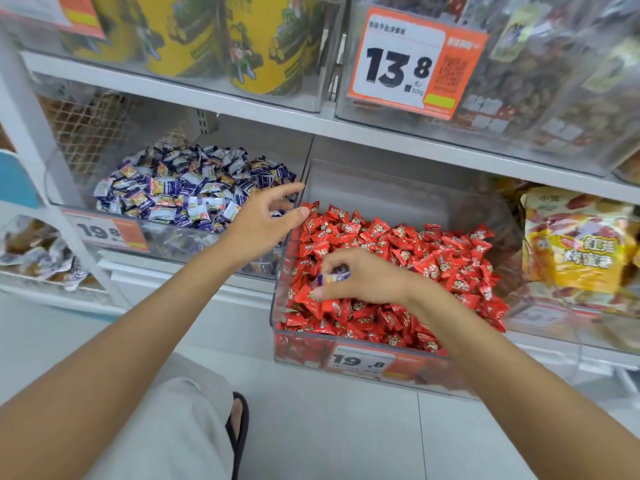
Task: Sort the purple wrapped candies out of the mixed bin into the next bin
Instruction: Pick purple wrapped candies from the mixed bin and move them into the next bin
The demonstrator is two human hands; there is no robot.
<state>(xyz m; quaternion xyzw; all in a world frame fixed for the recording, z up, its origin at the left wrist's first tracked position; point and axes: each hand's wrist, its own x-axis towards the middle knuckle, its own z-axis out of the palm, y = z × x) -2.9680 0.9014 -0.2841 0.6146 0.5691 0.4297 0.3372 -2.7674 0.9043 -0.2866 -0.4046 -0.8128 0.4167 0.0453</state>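
Note:
A clear bin (408, 188) pulled out from the shelf holds a heap of red wrapped candies (415, 251). My right hand (363, 277) is down on the red heap and pinches a purple wrapped candy (334, 276) between thumb and fingers. To its left stands a second clear bin (104, 233) heaped with purple and white wrapped candies (187, 188). My left hand (266, 220) hovers over the gap between the two bins with fingers spread and relaxed, holding nothing.
A shelf above carries yellow tubs (266, 43) and a clear box with a 13.8 price card (412, 64). Yellow snack bags (581, 244) sit to the right of the red bin. My knee and a sandalled foot (239, 420) are below on the pale tiled floor.

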